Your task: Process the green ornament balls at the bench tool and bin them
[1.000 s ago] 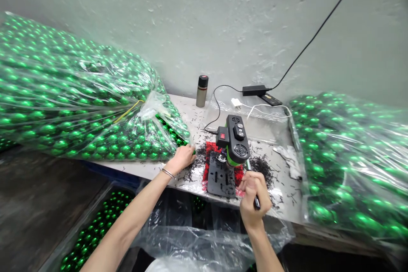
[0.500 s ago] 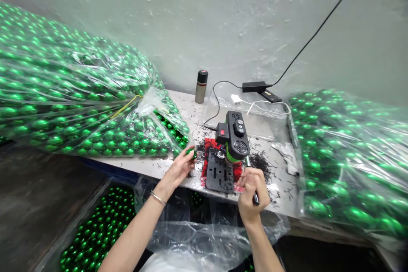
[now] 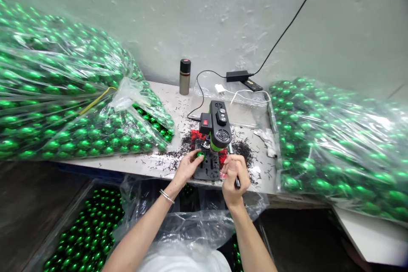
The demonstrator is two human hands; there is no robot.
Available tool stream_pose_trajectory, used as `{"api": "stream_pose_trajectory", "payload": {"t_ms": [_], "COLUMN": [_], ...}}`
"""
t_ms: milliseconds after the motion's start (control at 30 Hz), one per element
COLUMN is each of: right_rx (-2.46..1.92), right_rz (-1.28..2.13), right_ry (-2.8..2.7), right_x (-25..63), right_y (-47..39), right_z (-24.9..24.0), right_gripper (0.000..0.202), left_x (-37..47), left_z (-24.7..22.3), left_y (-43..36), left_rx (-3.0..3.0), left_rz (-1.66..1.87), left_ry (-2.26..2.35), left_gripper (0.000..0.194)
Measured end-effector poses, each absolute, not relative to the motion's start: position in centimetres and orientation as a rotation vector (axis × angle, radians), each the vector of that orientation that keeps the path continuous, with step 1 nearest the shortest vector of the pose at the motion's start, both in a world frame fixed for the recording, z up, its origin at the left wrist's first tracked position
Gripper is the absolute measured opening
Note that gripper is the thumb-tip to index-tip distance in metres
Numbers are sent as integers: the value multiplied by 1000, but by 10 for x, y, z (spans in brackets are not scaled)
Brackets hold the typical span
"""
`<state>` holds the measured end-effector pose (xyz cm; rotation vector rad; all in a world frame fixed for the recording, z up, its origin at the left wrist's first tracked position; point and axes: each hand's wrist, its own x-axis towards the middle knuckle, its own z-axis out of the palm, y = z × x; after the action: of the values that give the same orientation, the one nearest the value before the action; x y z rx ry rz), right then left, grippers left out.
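Note:
Between the fingertips of my left hand (image 3: 188,165) is a shiny green ball (image 3: 200,155), at the left side of a small black drill press (image 3: 219,125). The ball sits over the slotted black base plate (image 3: 205,170) of the press. My right hand (image 3: 236,174) is wrapped round the black-tipped lever handle (image 3: 237,183) at the press's right side. A red mat (image 3: 223,157) shows under the base. Black shavings (image 3: 244,153) lie thickly around it. The machine's head hides the tool tip.
Large clear bags of green balls lie left (image 3: 63,106) and right (image 3: 331,136) on the table. Behind the press are a dark-capped bottle (image 3: 185,78), a power adapter (image 3: 237,76), and a white plug (image 3: 219,89). A bin of green balls (image 3: 86,225) stands below left.
My left hand has brought the green ball from the bag's open corner rightward to the press base. My right hand stays on the lever handle. The camera view has shifted right.

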<state>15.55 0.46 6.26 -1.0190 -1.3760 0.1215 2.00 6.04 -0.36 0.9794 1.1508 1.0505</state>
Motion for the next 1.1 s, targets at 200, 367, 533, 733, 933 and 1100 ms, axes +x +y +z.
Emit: {"api": "stream_pose_trajectory", "payload": {"t_ms": [200, 367, 533, 733, 933, 1100], "right_rx": [-1028, -1025, -1015, -971, -915, -908], "right_rz": [107, 99, 85, 28, -76, -105], "right_ry": [-1392, -1409, -1413, -1426, -1458, -1452], "right_x": [156, 156, 155, 157, 162, 163], "right_y": [5, 4, 3, 6, 14, 17], "right_z": [62, 64, 63, 40, 15, 7], "right_gripper": [32, 31, 30, 27, 28, 30], "left_x": [28, 29, 31, 31, 32, 32], "left_z": [-11, -14, -20, -17, -16, -17], "left_y": [56, 56, 57, 56, 56, 57], "left_rx": [1701, 2044, 2047, 1804, 1694, 1774], "left_rz": [1015, 1029, 1109, 1141, 1142, 1141], "left_ry": [1327, 1316, 1343, 1262, 1243, 1246], "left_gripper": [38, 33, 31, 31, 32, 31]}}
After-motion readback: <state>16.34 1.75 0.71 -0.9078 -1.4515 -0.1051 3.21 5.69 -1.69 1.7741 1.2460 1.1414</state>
